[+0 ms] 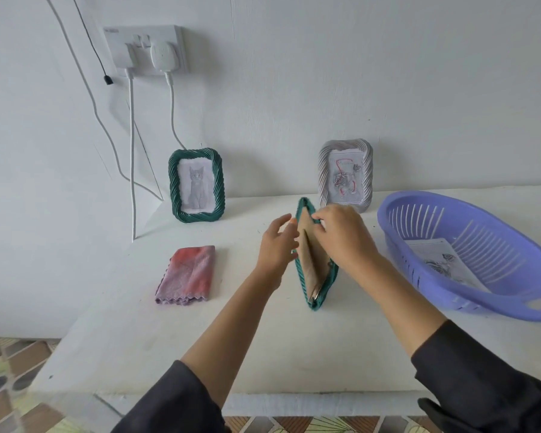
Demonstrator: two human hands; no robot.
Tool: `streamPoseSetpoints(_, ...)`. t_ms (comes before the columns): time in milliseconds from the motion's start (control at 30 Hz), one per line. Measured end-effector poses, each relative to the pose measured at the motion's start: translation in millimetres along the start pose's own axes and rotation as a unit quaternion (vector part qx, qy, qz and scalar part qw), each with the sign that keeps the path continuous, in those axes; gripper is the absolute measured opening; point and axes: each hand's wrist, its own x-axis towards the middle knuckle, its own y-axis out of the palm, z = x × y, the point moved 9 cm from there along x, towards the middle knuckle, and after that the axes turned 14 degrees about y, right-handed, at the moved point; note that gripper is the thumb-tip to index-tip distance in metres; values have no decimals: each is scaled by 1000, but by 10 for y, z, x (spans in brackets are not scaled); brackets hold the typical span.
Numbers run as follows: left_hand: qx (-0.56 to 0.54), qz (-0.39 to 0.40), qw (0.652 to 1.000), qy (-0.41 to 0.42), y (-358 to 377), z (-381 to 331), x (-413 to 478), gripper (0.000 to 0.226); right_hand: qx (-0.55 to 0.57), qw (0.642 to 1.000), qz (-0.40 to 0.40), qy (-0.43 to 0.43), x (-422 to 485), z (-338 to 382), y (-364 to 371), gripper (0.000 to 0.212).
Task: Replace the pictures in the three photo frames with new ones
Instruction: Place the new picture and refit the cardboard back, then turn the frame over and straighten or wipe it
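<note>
item: dark green frame (311,267), centre of picture, stood on edge on the white table (200,339), long axis running up and down the picture, brown back facing right. left hand (278,245) against its left face; grip cannot be told. right hand (344,242) pinches the upper edge, nearer the backing, probably to free it.

A plain white wall (325,73) carries a white socket panel (144,48) with two plugs, white cables (132,151) hanging down. The white desk (169,339) stands against it, over a patterned tiled floor (10,385).
</note>
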Motion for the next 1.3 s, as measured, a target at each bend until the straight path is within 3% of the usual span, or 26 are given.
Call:
streamPoseSetpoints(67, -31, -4, 999, -26, 22, -8, 3, 28, 67, 997, 27, -30, -31, 160, 48, 25)
streamPoseSetpoints(133, -44, -19, 998, -39, -62, -5, 23, 39, 176, 977, 117, -25, -45, 240, 202, 26)
streamPoseSetpoints(200, -66, -34, 996, -52, -183, 26, 37, 50, 316, 918, 238, 27, -75, 232, 413, 29)
streamPoseSetpoints(267, -52, -47, 996, -52, -344, 60, 39, 45, 386, 870, 296, 82, -105, 119, 614, 34)
streamPoseSetpoints(400, 54, -57, 995, -67, -592, 273, -31, 46, 259, 928, 212, 164, -61, -418, 858, 37)
streamPoseSetpoints(467, 123, -58, 989, -61, -663, 393, -88, 39, 187, 940, 209, 194, -121, -632, 1029, 44)
streamPoseSetpoints(633, 329, -43, 943, 11, -706, 491, -133, 18, 62, 962, 213, 159, -263, -766, 1374, 54)
streamPoseSetpoints(700, 373, -29, 927, 36, -664, 514, -129, 7, 18, 969, 199, 146, -287, -781, 1420, 53)
streamPoseSetpoints(833, 426, 2, 903, 49, -595, 598, -121, 8, 3, 975, 178, 135, -305, -791, 1438, 52)
streamPoseSetpoints(933, 444, 3, 894, 57, -604, 622, -107, 24, -9, 978, 164, 130, -301, -794, 1436, 52)
streamPoseSetpoints(1133, 457, 2, 887, 65, -647, 566, -78, 18, -17, 978, 164, 131, -302, -798, 1452, 52)
streamPoseSetpoints(1200, 470, -49, 879, 63, -848, 456, -42, 35, -20, 977, 166, 130, -303, -798, 1451, 52)
streamPoseSetpoints(1300, 546, -163, 822, -17, -1449, 313, -28, 75, -16, 977, 166, 129, -301, -795, 1442, 52)
